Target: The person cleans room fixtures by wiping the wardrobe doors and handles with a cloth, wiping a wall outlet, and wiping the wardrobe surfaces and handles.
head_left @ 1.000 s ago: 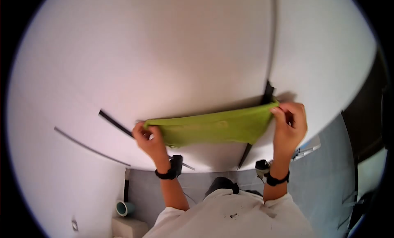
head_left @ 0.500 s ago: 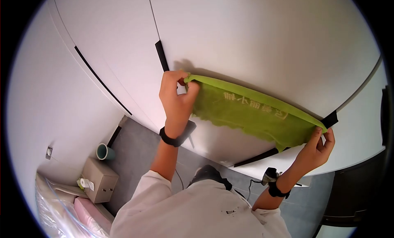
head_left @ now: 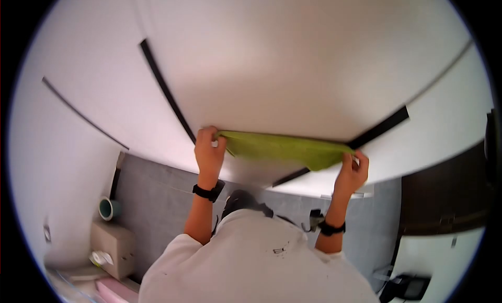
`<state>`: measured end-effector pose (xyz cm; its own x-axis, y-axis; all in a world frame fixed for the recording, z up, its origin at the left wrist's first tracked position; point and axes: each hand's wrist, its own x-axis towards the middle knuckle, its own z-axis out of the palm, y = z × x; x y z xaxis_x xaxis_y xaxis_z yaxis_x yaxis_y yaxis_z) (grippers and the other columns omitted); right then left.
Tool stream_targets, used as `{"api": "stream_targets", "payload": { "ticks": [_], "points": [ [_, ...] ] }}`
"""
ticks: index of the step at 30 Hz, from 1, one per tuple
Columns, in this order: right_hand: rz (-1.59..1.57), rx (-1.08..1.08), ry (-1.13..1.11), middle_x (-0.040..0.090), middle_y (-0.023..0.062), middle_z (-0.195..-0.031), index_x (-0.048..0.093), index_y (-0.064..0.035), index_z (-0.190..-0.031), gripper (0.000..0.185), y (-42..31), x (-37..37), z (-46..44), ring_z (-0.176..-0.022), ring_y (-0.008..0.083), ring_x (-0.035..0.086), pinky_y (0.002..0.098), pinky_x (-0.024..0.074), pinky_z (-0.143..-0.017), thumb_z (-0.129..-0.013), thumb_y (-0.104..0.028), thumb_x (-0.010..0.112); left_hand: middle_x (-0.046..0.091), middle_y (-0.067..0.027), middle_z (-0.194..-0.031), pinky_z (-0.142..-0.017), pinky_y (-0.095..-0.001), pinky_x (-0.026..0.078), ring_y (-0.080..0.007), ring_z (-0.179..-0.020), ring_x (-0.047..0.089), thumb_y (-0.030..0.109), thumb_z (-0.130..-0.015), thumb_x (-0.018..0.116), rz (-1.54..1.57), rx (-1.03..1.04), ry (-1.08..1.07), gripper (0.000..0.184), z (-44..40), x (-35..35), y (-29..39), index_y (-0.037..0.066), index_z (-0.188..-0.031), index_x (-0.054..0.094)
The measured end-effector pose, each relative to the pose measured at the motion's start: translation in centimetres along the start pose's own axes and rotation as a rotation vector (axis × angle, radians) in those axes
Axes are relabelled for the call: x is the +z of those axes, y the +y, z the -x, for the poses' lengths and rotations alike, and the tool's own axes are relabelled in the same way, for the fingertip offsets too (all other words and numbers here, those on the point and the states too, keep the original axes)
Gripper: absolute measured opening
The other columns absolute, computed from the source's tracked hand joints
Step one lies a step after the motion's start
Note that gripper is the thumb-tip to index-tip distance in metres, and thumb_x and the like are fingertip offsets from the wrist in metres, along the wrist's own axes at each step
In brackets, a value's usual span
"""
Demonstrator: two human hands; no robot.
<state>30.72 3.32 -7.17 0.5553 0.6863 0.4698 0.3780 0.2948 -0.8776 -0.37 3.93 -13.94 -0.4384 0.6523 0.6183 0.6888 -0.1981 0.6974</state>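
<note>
A green cloth is stretched between my two hands, in front of a large white panelled surface. My left hand pinches its left upper corner, beside a long black strip. The right upper corner is pinched by my right hand, just below another black strip. The cloth hangs down from its top edge and looks slightly blurred. Both wrists wear black bands with small devices.
Grey floor lies below. At the lower left stand a beige cabinet, a teal container and a white roll. Dark furniture is at the right, with a black object at the lower right.
Both hands and the cloth sit lower in view than half a second ago, and the cloth is closer to level. The view has turned and shifted. Both hands have kept hold of the cloth.
</note>
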Motion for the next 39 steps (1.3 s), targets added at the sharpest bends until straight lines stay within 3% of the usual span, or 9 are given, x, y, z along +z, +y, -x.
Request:
{"api": "stream_targets", "payload": {
  "ticks": [8,14,17,20,21,23,25,32,39],
  "points": [
    [-0.273,-0.096,-0.023,0.059,-0.0009,-0.070,0.063,0.0001,-0.092,0.016,-9.0,-1.4,-5.6,-0.057,0.0019,0.050,0.0169,0.0385,-0.047,-0.078,-0.001,0.071,0.058,-0.0041,-0.084,-0.059,-0.0252,0.039,-0.0136,-0.070,0.050,-0.002,-0.076,0.054,0.160,0.054,0.115,0.018,-6.5,-3.7,5.5,0.002,-0.093,0.058],
    [-0.327,-0.206,0.014,0.061,-0.0011,-0.075,0.064,-0.0005,-0.090,0.015,-10.4,-1.0,-7.1,-0.062,0.0022,0.053,0.0151,0.0410,-0.053,-0.079,-0.005,0.073,0.058,-0.0050,-0.082,-0.055,-0.0248,0.039,-0.0142,-0.066,0.050,-0.003,-0.076,0.053,0.110,0.175,-0.037,0.017,-6.3,-4.7,5.2,0.001,-0.091,0.060],
    [-0.374,-0.184,-0.075,0.061,-0.0014,-0.080,0.063,-0.0004,-0.092,0.016,-7.4,-0.9,-5.8,-0.068,0.0030,0.057,0.0150,0.0449,-0.060,-0.080,-0.005,0.073,0.059,-0.0086,-0.083,-0.055,-0.0287,0.041,-0.0187,-0.069,0.054,0.002,-0.079,0.058,-0.027,0.232,-0.309,0.016,-2.6,-4.5,1.1,0.002,-0.094,0.061],
    [-0.238,-0.048,-0.103,0.064,0.0010,-0.074,0.065,-0.0019,-0.089,0.014,-3.9,-0.7,-3.2,-0.062,0.0032,0.056,0.0184,0.0458,-0.055,-0.078,-0.006,0.072,0.059,-0.0114,-0.069,-0.051,-0.0327,0.041,-0.0207,-0.057,0.054,0.012,-0.085,0.057,-0.122,-0.013,-0.526,0.012,3.1,-3.9,-2.0,0.004,-0.092,0.061],
    [-0.264,-0.009,-0.093,0.064,0.0015,-0.073,0.064,-0.0021,-0.087,0.014,-2.2,-0.4,-2.1,-0.060,0.0039,0.056,0.0200,0.0462,-0.054,-0.077,-0.006,0.073,0.056,-0.0050,-0.055,-0.048,-0.0271,0.042,-0.0116,-0.049,0.054,0.017,-0.092,0.053,-0.188,-0.016,-0.624,0.016,4.9,-3.7,-3.5,0.002,-0.091,0.059],
    [-0.256,0.167,-0.132,0.064,0.0022,-0.074,0.062,-0.0019,-0.084,0.014,1.2,-0.4,0.5,-0.058,0.0053,0.056,0.0205,0.0465,-0.053,-0.076,-0.007,0.073,0.056,-0.0066,-0.056,-0.048,-0.0270,0.041,-0.0115,-0.049,0.055,0.018,-0.094,0.051,-0.259,-0.111,-0.776,0.018,8.1,-3.8,-6.3,0.002,-0.089,0.058],
    [-0.154,0.282,-0.127,0.063,0.0046,-0.074,0.061,-0.0026,-0.084,0.016,5.0,-0.2,3.2,-0.060,0.0095,0.059,0.0239,0.0476,-0.055,-0.075,-0.008,0.073,0.056,-0.0090,-0.056,-0.046,-0.0308,0.040,-0.0191,-0.047,0.055,0.018,-0.094,0.051,-0.204,-0.045,-0.853,0.019,10.4,-4.0,-10.5,0.001,-0.088,0.057],
    [0.265,0.080,-0.398,0.063,0.0136,-0.079,0.062,-0.0038,-0.081,0.016,17.1,-1.0,8.3,-0.073,0.0315,0.062,0.0360,0.0491,-0.064,-0.071,-0.013,0.071,0.056,-0.0192,-0.081,-0.068,-0.0422,0.042,-0.0369,-0.082,0.053,0.013,-0.088,0.055,-0.255,-0.024,-0.616,0.013,10.8,-4.9,-8.7,0.000,-0.082,0.054],
    [0.319,-0.266,-0.393,0.055,0.0119,-0.073,0.057,-0.0047,-0.080,0.012,18.0,-0.5,7.7,-0.060,0.0276,0.052,0.0355,0.0441,-0.057,-0.075,-0.006,0.068,0.054,-0.0171,-0.066,-0.059,-0.0403,0.044,-0.0323,-0.063,0.054,0.020,-0.081,0.062,-0.151,-0.415,-0.304,0.021,9.5,-5.4,-5.3,0.002,-0.075,0.054]
  ]
}}
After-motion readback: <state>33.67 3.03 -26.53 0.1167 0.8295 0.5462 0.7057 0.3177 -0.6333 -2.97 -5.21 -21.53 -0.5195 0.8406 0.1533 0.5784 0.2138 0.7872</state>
